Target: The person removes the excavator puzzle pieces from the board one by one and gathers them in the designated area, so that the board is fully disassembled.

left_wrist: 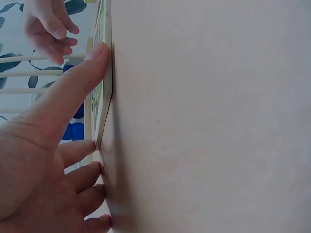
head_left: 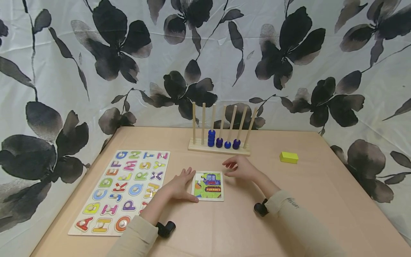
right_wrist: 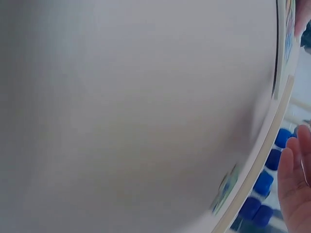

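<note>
A small square picture puzzle [head_left: 207, 186], white-framed with a purple and red tractor on green, lies flat on the table. My left hand [head_left: 178, 186] rests at its left side, thumb on the lower left corner and the other fingers spread beyond the left edge. In the left wrist view, the thumb [left_wrist: 82, 77] touches the puzzle's rim, and the fingertips reach the tabletop. Just past the puzzle's upper right corner is my right hand [head_left: 240, 167], raised over the table with its fingers loosely bent and nothing visible in them.
An alphabet board [head_left: 120, 192] with colourful letters covers the table's left side. Behind the puzzle stands a wooden peg rack [head_left: 218, 149] carrying several blue beads. A yellow block [head_left: 289, 157] sits at the right. Floral cloth [head_left: 237, 53] hangs at the table's far edge.
</note>
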A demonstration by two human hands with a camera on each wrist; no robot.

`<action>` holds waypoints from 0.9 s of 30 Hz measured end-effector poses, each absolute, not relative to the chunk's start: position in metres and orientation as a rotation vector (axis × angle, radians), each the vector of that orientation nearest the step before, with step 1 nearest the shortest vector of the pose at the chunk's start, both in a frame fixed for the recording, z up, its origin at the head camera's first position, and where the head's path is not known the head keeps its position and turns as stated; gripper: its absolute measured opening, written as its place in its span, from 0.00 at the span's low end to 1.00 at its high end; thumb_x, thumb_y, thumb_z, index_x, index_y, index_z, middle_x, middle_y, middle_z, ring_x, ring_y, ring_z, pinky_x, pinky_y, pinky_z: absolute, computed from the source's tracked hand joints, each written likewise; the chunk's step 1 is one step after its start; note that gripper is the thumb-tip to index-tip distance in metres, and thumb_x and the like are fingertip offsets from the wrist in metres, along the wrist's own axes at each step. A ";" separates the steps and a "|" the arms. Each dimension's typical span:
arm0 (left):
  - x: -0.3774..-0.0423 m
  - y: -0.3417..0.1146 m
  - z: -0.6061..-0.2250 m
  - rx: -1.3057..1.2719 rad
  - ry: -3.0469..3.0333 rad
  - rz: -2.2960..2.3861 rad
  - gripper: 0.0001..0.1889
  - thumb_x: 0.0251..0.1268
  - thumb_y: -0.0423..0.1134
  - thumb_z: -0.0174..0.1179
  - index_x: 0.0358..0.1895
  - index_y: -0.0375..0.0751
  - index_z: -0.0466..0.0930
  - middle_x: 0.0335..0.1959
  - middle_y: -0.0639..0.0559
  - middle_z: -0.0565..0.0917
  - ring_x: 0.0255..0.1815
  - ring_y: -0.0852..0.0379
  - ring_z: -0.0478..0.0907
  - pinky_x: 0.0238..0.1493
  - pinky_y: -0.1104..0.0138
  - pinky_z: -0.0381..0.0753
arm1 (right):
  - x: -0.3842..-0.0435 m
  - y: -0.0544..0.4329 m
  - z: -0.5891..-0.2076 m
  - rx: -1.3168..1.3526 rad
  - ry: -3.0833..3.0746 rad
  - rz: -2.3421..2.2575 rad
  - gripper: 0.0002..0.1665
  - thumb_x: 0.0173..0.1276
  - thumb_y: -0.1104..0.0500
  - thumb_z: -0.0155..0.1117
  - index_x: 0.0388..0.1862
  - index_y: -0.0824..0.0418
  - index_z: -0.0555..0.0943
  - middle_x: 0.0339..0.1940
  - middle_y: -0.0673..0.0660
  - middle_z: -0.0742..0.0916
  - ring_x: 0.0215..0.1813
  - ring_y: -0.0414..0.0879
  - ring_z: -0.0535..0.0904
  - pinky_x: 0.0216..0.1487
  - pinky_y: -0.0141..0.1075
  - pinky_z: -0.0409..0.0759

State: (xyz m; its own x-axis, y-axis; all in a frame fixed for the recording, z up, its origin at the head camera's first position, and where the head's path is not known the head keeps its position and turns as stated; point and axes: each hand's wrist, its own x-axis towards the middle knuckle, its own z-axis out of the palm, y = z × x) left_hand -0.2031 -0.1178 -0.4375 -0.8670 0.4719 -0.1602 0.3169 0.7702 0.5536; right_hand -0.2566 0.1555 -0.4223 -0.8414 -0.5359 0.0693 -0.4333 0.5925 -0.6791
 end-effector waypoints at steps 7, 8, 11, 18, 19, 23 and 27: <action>-0.203 -0.118 -0.439 0.606 2.669 0.756 0.55 0.38 0.53 0.73 0.69 0.31 0.53 0.71 0.35 0.49 0.71 0.37 0.41 0.65 0.43 0.44 | -0.256 0.134 -0.425 -0.814 2.629 -1.082 0.21 0.53 0.62 0.70 0.47 0.67 0.81 0.40 0.59 0.84 0.41 0.49 0.77 0.41 0.37 0.78; -0.203 -0.118 -0.439 0.602 2.666 0.757 0.55 0.38 0.53 0.73 0.69 0.31 0.53 0.71 0.36 0.49 0.71 0.37 0.41 0.66 0.43 0.44 | -0.256 0.131 -0.425 -0.809 2.626 -1.076 0.21 0.52 0.62 0.70 0.47 0.66 0.81 0.40 0.58 0.84 0.41 0.49 0.77 0.41 0.37 0.78; -0.203 -0.118 -0.439 0.592 2.658 0.767 0.55 0.38 0.53 0.73 0.69 0.32 0.53 0.71 0.36 0.49 0.71 0.37 0.41 0.66 0.43 0.43 | -0.256 0.123 -0.427 -0.794 2.615 -1.070 0.22 0.51 0.62 0.71 0.47 0.65 0.81 0.40 0.56 0.84 0.41 0.47 0.76 0.42 0.37 0.78; -0.203 -0.119 -0.438 0.602 2.661 0.749 0.54 0.39 0.54 0.72 0.69 0.32 0.53 0.71 0.35 0.49 0.71 0.36 0.41 0.65 0.43 0.44 | -0.258 0.108 -0.430 -0.767 2.616 -1.002 0.23 0.50 0.60 0.73 0.47 0.62 0.81 0.41 0.53 0.83 0.41 0.45 0.74 0.43 0.35 0.75; -0.203 -0.119 -0.438 0.605 2.663 0.749 0.54 0.39 0.54 0.72 0.69 0.31 0.53 0.71 0.35 0.49 0.70 0.36 0.41 0.65 0.42 0.44 | -0.258 0.107 -0.430 -0.762 2.622 -0.980 0.23 0.50 0.59 0.73 0.47 0.61 0.81 0.41 0.52 0.83 0.41 0.45 0.74 0.43 0.35 0.75; -0.204 -0.119 -0.438 0.608 2.666 0.750 0.55 0.38 0.53 0.73 0.69 0.31 0.53 0.71 0.35 0.49 0.70 0.36 0.42 0.65 0.42 0.45 | -0.259 0.100 -0.430 -0.742 2.629 -0.902 0.25 0.49 0.57 0.74 0.48 0.59 0.81 0.40 0.51 0.82 0.41 0.44 0.73 0.46 0.36 0.74; -0.204 -0.119 -0.439 0.609 2.666 0.754 0.55 0.38 0.53 0.73 0.69 0.31 0.54 0.71 0.35 0.50 0.70 0.36 0.42 0.65 0.42 0.46 | -0.260 0.095 -0.431 -0.756 2.635 -0.836 0.25 0.48 0.55 0.75 0.47 0.57 0.82 0.39 0.50 0.82 0.40 0.43 0.73 0.45 0.38 0.74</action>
